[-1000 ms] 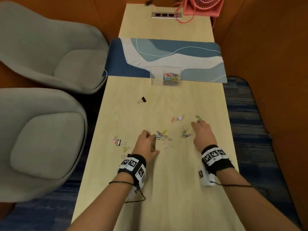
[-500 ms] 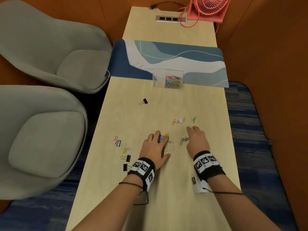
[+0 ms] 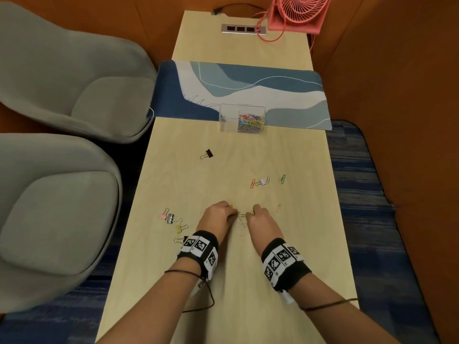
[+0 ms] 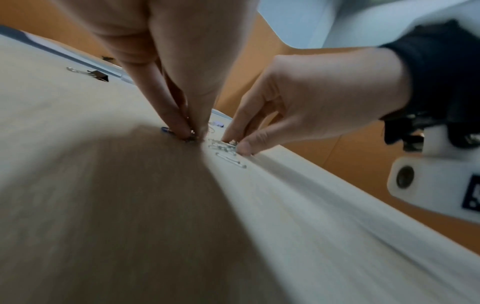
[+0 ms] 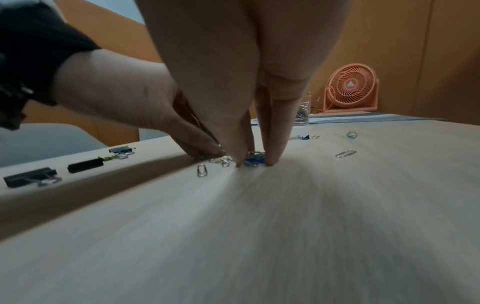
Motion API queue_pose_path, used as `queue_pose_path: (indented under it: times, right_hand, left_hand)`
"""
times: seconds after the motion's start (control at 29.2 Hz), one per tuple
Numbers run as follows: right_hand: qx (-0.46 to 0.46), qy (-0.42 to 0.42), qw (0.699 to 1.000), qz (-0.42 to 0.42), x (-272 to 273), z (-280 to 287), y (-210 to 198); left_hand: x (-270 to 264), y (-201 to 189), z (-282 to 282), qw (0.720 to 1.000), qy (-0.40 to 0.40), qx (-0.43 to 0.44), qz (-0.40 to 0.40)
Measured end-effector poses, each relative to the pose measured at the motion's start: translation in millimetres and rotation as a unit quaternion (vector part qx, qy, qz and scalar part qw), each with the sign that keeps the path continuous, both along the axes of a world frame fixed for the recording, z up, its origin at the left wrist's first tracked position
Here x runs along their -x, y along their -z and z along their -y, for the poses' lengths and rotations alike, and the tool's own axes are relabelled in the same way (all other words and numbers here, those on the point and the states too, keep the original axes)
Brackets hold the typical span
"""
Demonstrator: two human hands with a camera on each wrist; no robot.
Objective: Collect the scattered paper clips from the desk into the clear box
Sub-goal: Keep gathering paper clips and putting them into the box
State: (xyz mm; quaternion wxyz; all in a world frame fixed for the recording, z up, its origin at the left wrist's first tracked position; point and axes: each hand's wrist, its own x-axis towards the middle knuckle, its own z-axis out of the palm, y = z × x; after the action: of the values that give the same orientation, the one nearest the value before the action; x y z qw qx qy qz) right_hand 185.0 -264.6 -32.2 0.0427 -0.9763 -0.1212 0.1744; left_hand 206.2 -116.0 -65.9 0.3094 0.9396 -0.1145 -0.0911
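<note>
The paper clips [image 3: 242, 217] I am working on are thin bent wire, some bare silver, some coated blue or yellow, bunched in a small heap on the desk [image 3: 248, 281] between my two hands. My left hand [image 3: 217, 218] has its fingertips [image 4: 182, 131] drawn together and pressed down on the left edge of the heap, pinching at clips there. My right hand [image 3: 260, 222] pinches the right edge, thumb and fingers closed around a blue clip [image 5: 255, 160].

Ahead of my grip, well apart, stands the clear box [image 3: 242, 117], square and see-through, with a tangle of coloured clips in its right half. Between it and my hands lie an orange clip [image 3: 252, 183] and a green clip [image 3: 283, 179].

Only the head view shows the box whole and the wavy blue desk mat [image 3: 248, 88] under its far side. The right wrist view alone shows the blue clip between my fingertips and a silver clip [image 5: 202, 170] lying loose just left of them. Left of my left hand lie black binder clips [image 5: 31, 179], flat folded metal with wire handles. The desk is pale wood grain, smooth.
</note>
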Motion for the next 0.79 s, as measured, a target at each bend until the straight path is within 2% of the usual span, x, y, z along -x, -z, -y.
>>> queue_pose_path:
  times: [0.1, 0.44, 0.55, 0.65, 0.68, 0.72, 0.79]
  right_hand:
    - [0.035, -0.051, 0.998, -0.012, -6, -3, -7]
    - [0.092, -0.104, 0.989, -0.055, -39, -19, -20]
    - [0.061, -0.052, 0.995, -0.057, -51, -10, -20]
    - [-0.054, 0.094, 0.992, -0.06, -69, 15, -12]
    - [-0.113, 0.154, 0.979, -0.067, -75, 24, -10]
    - [-0.194, 0.221, 0.953, -0.079, -81, 34, -10]
    - [-0.366, 0.349, 0.855, -0.119, -93, 48, -16]
  left_hand:
    - [-4, -2, -4, 0.999, -0.031, 0.032, -0.016]
    - [-24, -16, -20, 0.987, -0.098, 0.105, -0.065]
    - [-33, -23, -24, 0.984, -0.099, 0.13, -0.072]
    - [-52, -31, -28, 0.98, -0.106, 0.154, -0.067]
    - [-61, -35, -29, 0.979, -0.107, 0.164, -0.063]
    - [-70, -39, -30, 0.977, -0.108, 0.174, -0.056]
    - [-90, -50, -30, 0.975, -0.106, 0.189, -0.041]
